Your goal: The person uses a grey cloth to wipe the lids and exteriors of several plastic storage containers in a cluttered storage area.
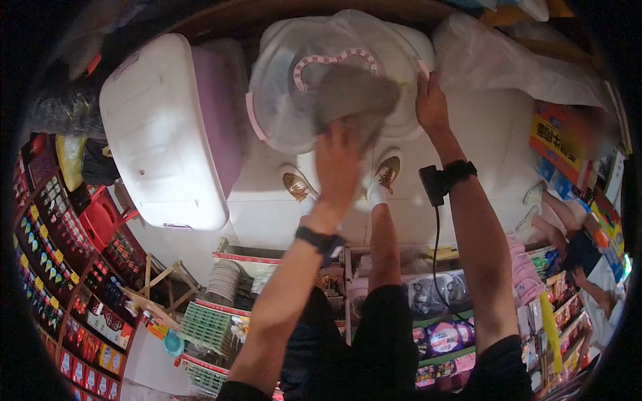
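- Well, left hand first: its fingers lie on a grey cloth, too blurred to tell whether they pinch it or press it flat.
- Right hand: fingers hooked over the right rim of the clear box, gripping it, tips hidden behind the edge.
- The clear box stands in front of the person, above both shoes, just beside a purple box on its left.
- Progress, as I judge it: the cloth sits mid-lid on the pink heart outline. The lid looks cloudy all over, so wiped and unwiped parts cannot be told apart. No hand is on the purple box.
- Count: one cloth, two boxes, two shoes, two wristbands.
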### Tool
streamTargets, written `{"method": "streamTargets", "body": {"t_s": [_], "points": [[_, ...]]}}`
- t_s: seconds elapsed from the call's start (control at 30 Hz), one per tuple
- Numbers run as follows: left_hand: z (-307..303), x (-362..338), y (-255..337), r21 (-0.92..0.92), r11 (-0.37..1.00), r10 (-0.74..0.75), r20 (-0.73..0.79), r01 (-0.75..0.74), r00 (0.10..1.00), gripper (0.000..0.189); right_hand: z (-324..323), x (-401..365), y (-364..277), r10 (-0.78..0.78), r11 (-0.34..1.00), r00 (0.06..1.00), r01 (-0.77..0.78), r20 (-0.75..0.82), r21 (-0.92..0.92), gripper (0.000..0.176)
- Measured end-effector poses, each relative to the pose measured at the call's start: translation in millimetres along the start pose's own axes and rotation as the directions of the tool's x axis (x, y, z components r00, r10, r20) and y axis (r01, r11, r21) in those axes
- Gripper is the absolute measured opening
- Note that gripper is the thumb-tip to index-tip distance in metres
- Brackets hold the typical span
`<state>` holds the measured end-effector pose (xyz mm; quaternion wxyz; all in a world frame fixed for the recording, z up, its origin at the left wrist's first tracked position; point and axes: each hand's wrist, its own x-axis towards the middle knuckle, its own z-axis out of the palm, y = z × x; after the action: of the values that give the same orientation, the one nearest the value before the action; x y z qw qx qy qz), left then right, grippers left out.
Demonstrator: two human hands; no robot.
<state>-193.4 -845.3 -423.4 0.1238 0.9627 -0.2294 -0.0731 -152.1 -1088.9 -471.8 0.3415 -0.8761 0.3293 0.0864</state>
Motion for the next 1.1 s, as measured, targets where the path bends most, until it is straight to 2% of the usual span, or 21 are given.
{"method": "streamTargets", "body": {"t_s": [0.03,0.07,0.13,0.2,0.33,0.4,0.47,0.5,0.57,0.63,0.67,0.73,0.77,0.8,0.83,0.87,0.9,0.93,1.0,1.07,1.1], "points": [[-5.0,-14.7,-27.8,0.138,0.99,-0.042,0.067,0.033,0.997,0.061,1.1,0.6,0.7,0.0,1.0,1.0,0.0,0.001,0.011,0.053],[-12.6,-26.0,-53.5,0.192,0.976,-0.111,0.039,0.102,0.993,0.065,3.8,-0.8,1.6,0.005,1.0,1.0,-0.005,0.002,0.02,0.053],[-37.8,-34.6,-94.3,0.23,0.971,-0.077,0.04,0.065,0.996,0.068,7.7,-0.5,3.5,-0.058,0.998,0.996,0.06,-0.072,0.027,0.05],[-52.9,-35.5,-109.4,0.222,0.968,-0.146,0.119,0.117,0.982,0.071,8.8,-0.6,4.5,-0.059,0.997,0.995,0.063,-0.075,0.053,0.049],[-30.5,-28.0,-68.9,0.192,0.968,-0.178,0.085,0.159,0.98,0.071,12.9,-4.5,5.9,-0.047,0.996,0.995,0.053,-0.091,0.069,0.048],[-6.5,-27.1,-39.8,0.123,0.99,-0.07,0.039,0.064,0.997,0.069,13.3,-10.8,4.5,-0.019,0.993,0.995,0.03,-0.102,0.117,0.05],[-3.4,-16.1,5.1,-0.006,0.986,-0.165,0.062,0.165,0.984,0.072,15.4,-17.5,5.5,0.013,0.987,0.994,0.005,-0.112,0.16,0.051],[5.7,-11.6,24.8,-0.014,0.986,-0.166,0.062,0.167,0.984,0.072,20.3,-20.7,8.0,0.081,0.985,0.991,-0.064,-0.103,0.163,0.053],[26.5,1.7,59.9,-0.215,0.957,-0.206,-0.021,0.197,0.978,0.077,18.6,-26.5,10.9,0.15,0.978,0.984,-0.133,-0.097,0.161,0.054],[31.1,9.5,98.4,-0.281,0.935,-0.228,-0.005,0.218,0.974,0.08,13.6,-33.3,15.5,0.193,0.945,0.98,-0.199,0.046,0.258,0.054],[31.4,14.8,108.8,-0.338,0.911,-0.25,0.005,0.237,0.968,0.083,12.8,-32.1,18.1,0.191,0.946,0.981,-0.195,0.041,0.258,0.054],[17.5,19.8,115.3,-0.413,0.873,-0.278,0.015,0.259,0.96,0.082,6.5,-35.0,25.0,-0.057,0.948,0.997,0.069,-0.049,0.312,0.046],[10.3,19.8,111.1,-0.532,0.802,-0.309,0.019,0.271,0.951,0.079,-3.1,-48.1,23.6,-0.05,0.95,0.998,0.062,-0.047,0.306,0.046],[4.4,21.6,104.9,-0.642,0.716,-0.34,0.021,0.273,0.94,0.075,-27.0,-71.3,-5.3,-0.114,0.971,0.979,0.146,-0.169,0.189,0.04],[-1.2,23.4,97.6,-0.649,0.713,-0.336,0.017,0.266,0.942,0.075,-40.8,-85.7,-25.4,-0.194,0.974,0.939,0.219,-0.285,0.059,0.037],[-9.0,21.4,88.8,-0.719,0.624,-0.334,0.109,0.306,0.936,0.072,-40.6,-92.1,-26.6,-0.195,0.974,0.937,0.219,-0.291,0.051,0.037],[-17.9,17.6,81.1,-0.775,0.526,-0.32,0.203,0.351,0.926,0.069,-38.5,-98.3,-24.4,-0.28,0.95,0.94,0.3,-0.195,0.081,0.035],[-29.2,13.2,75.3,-0.708,0.621,-0.303,0.177,0.335,0.936,0.069,-34.9,-102.0,-23.6,-0.364,0.92,0.926,0.374,-0.098,0.121,0.036],[-31.6,2.6,56.7,-0.536,0.807,-0.243,0.083,0.249,0.966,0.069,-27.6,-85.1,-26.8,-0.36,0.924,0.917,0.375,-0.172,0.067,0.032],[-27.4,2.6,32.9,-0.546,0.798,-0.239,0.106,0.257,0.965,0.071,-32.0,-62.0,-34.2,-0.429,0.902,0.897,0.421,-0.106,-0.091,0.027],[-25.2,2.9,27.1,-0.554,0.789,-0.237,0.125,0.266,0.963,0.072,-30.8,-50.7,-32.6,-0.43,0.902,0.896,0.422,-0.106,-0.092,0.027]]}}
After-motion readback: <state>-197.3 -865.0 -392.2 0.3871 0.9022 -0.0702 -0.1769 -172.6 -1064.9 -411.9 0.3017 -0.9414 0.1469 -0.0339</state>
